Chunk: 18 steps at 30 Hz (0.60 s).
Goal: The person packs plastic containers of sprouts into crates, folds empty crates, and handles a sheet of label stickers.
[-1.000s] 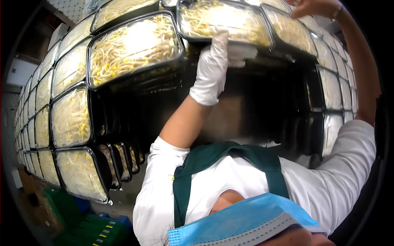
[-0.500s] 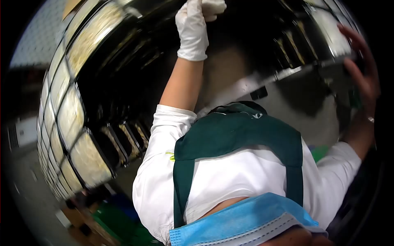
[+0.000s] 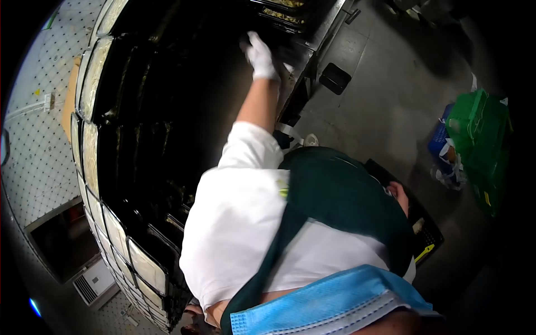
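My left hand (image 3: 261,56), in a white glove, reaches forward between stacks of black trays. Its fingers are smeared by motion, and a dark shape lies against them, so I cannot tell whether it grips anything. On the left rises a tall stack of film-covered black trays (image 3: 100,159) with pale contents. My bare right hand (image 3: 398,196) is low at my right side, by the edge of the dark green apron (image 3: 352,195). Its fingers look curled together; the apron partly hides them and anything in them. Behind that hand is a black crate (image 3: 431,231) with a yellow tag.
More filled black trays (image 3: 282,17) stand beyond my left hand, beside a metal edge (image 3: 324,28). A single black tray (image 3: 335,78) lies on the grey floor (image 3: 379,100). Green crates (image 3: 474,128) and a blue basket (image 3: 441,139) are at the right. Part of a person (image 3: 194,312) shows at lower left.
The view has swung round, bringing the floor and crates into sight on the right. My right hand has dropped from beside the trays to my side. The gloved hand remains stretched forward.
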Available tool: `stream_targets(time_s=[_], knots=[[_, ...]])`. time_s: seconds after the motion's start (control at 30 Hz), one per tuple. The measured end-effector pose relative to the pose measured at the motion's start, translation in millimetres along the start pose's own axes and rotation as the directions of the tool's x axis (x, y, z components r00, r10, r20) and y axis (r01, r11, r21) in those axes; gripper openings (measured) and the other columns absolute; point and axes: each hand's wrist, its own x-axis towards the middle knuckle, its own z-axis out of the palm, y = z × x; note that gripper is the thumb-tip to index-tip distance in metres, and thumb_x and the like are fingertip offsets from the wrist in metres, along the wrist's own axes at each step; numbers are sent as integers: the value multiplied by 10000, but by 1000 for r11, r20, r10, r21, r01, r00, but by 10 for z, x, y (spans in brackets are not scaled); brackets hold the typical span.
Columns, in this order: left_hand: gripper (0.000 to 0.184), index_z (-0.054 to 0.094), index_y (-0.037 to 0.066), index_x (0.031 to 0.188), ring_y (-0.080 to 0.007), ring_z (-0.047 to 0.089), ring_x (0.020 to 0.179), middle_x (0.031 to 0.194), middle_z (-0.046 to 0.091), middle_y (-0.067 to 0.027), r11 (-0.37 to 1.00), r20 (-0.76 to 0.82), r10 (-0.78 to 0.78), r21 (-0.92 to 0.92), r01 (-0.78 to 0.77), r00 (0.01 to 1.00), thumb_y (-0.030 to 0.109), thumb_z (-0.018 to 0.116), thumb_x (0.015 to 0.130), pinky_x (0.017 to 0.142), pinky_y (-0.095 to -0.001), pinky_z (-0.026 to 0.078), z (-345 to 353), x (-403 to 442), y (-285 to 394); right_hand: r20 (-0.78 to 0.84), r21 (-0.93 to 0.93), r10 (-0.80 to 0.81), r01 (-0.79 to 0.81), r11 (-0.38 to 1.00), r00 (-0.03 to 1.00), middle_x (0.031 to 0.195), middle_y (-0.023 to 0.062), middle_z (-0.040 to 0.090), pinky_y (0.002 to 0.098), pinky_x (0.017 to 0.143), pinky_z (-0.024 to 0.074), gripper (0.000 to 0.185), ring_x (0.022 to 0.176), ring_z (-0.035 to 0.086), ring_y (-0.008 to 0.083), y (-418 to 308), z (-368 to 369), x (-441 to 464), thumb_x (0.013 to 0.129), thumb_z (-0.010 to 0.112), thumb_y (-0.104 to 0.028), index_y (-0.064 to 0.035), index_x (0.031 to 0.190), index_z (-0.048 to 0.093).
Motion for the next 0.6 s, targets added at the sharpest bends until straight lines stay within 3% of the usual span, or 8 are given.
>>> stream_targets(time_s=[0.13, 0.17, 0.23, 0.27, 0.33, 0.4, 0.47, 0.6], knots=[[542, 359, 76, 1235, -265, 484, 984, 1180, 429, -161, 935, 56, 125, 326, -137, 991, 448, 397, 843, 831, -316, 389, 255, 446, 202, 39, 171, 148, -152, 973, 988, 934, 92, 526, 282, 766, 407, 319, 868, 505, 175, 509, -27, -167, 793, 553, -90, -31, 1094, 465], [541, 358, 76, 1236, -264, 479, 989, 1183, 427, -159, 906, 72, 153, 388, -169, 986, 447, 395, 844, 835, -316, 385, 307, 467, 235, -23, 289, 377, -354, 889, 926, 925, 79, 522, 270, 760, 401, 310, 849, 505, 164, 622, -1, -208, 792, 542, -54, -47, 1093, 468], [539, 356, 77, 1238, -262, 470, 999, 1190, 421, -154, 845, 112, 196, 486, -225, 974, 445, 391, 845, 843, -317, 378, 436, 521, 274, 4, 360, 192, -181, 915, 981, 904, 69, 538, 249, 774, 390, 281, 806, 516, 148, 1392, 62, -325, 838, 481, -118, -60, 1112, 456], [538, 355, 78, 1239, -261, 465, 1005, 1194, 419, -151, 823, 127, 206, 514, -242, 970, 444, 389, 846, 847, -318, 374, 508, 505, 331, 187, 541, 255, -316, 779, 949, 902, 67, 544, 260, 771, 397, 277, 812, 521, 151, 1979, 19, -203, 844, 474, -121, -48, 1111, 452], [537, 353, 79, 1241, -259, 456, 1015, 1200, 414, -146, 774, 156, 219, 574, -269, 963, 443, 386, 848, 855, -319, 367, 615, 546, 330, -98, 199, 186, -164, 966, 978, 880, 78, 547, 275, 754, 409, 258, 818, 523, 149, 1185, -49, -546, 841, 490, -103, -24, 1084, 456], [535, 352, 80, 1243, -256, 447, 1026, 1207, 408, -141, 733, 186, 225, 615, -292, 956, 441, 382, 849, 863, -320, 359, 696, 516, 361, -126, 240, 243, -208, 948, 962, 863, 81, 542, 274, 722, 419, 315, 798, 522, 147, 1235, -17, -409, 817, 544, -138, -12, 1089, 448], [534, 350, 81, 1245, -254, 438, 1036, 1214, 403, -136, 707, 204, 217, 641, -298, 955, 440, 379, 851, 871, -321, 352, 756, 484, 385, -128, 400, 166, -103, 911, 978, 869, 77, 544, 268, 690, 424, 406, 772, 515, 140, 1070, 5, -285, 773, 611, -192, 2, 1090, 446], [530, 346, 83, 1248, -250, 420, 1057, 1228, 392, -126, 675, 235, 206, 668, -312, 950, 436, 371, 854, 887, -322, 337, 856, 421, 434, -172, 189, -32, 65, 980, 985, 833, 121, 594, 309, 670, 461, 431, 759, 578, 189, 959, -18, 47, 729, 641, -244, 14, 1040, 492]])
